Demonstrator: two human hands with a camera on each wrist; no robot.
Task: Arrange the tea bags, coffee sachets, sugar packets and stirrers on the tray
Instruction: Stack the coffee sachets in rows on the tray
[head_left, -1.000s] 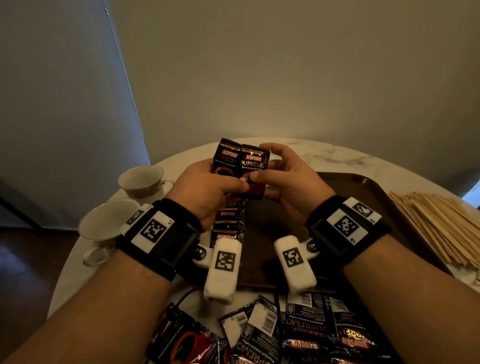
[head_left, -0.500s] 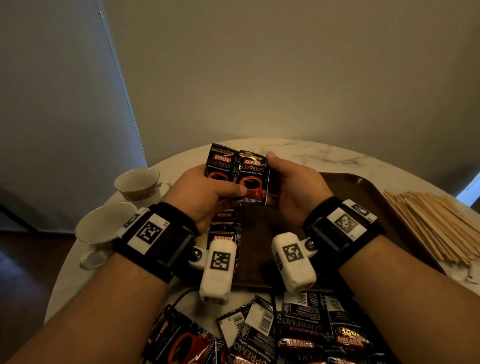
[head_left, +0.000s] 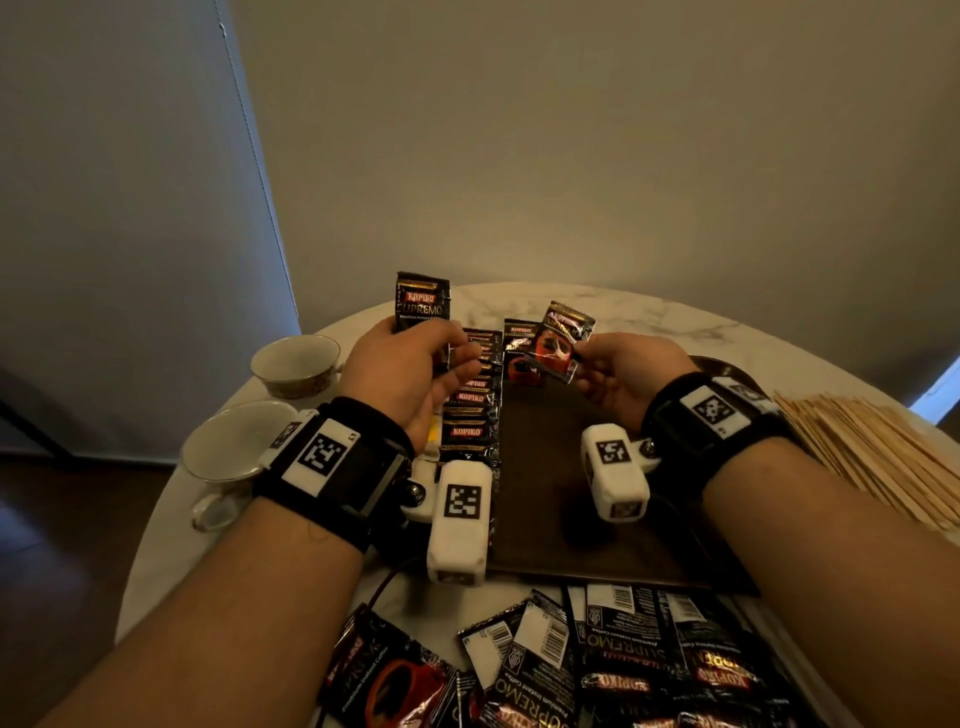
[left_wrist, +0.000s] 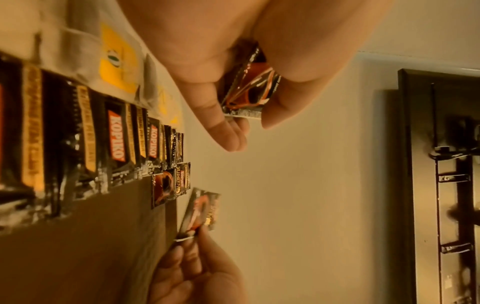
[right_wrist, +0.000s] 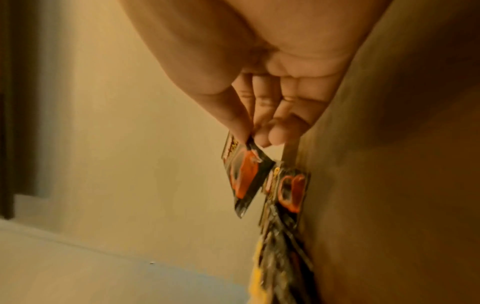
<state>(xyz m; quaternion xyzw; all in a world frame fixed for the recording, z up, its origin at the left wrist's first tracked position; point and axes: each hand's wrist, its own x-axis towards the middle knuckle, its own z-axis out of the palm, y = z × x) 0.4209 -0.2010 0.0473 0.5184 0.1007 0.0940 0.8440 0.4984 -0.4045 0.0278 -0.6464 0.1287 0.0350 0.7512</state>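
My left hand (head_left: 415, 364) grips a black Kopiko coffee sachet (head_left: 422, 302) upright above the tray's left side; in the left wrist view the sachet (left_wrist: 246, 88) sits between thumb and fingers. My right hand (head_left: 618, 369) pinches a second sachet (head_left: 563, 340) by its lower corner, tilted over the brown tray (head_left: 597, 509); the right wrist view shows that sachet (right_wrist: 244, 179) hanging from the fingertips. A column of overlapping coffee sachets (head_left: 470, 400) lies along the tray's left part, and one sachet (head_left: 519, 353) lies beside its far end.
A loose pile of coffee sachets (head_left: 597, 670) lies at the near table edge. Wooden stirrers (head_left: 872, 457) are heaped right of the tray. Two teacups (head_left: 296, 364) (head_left: 234, 447) stand at the left. Yellow-printed packets (left_wrist: 116, 67) lie left of the sachet column.
The hands have drawn apart, each carrying one sachet of the pair held together earlier. The left went left, the right went right and tilted its sachet.
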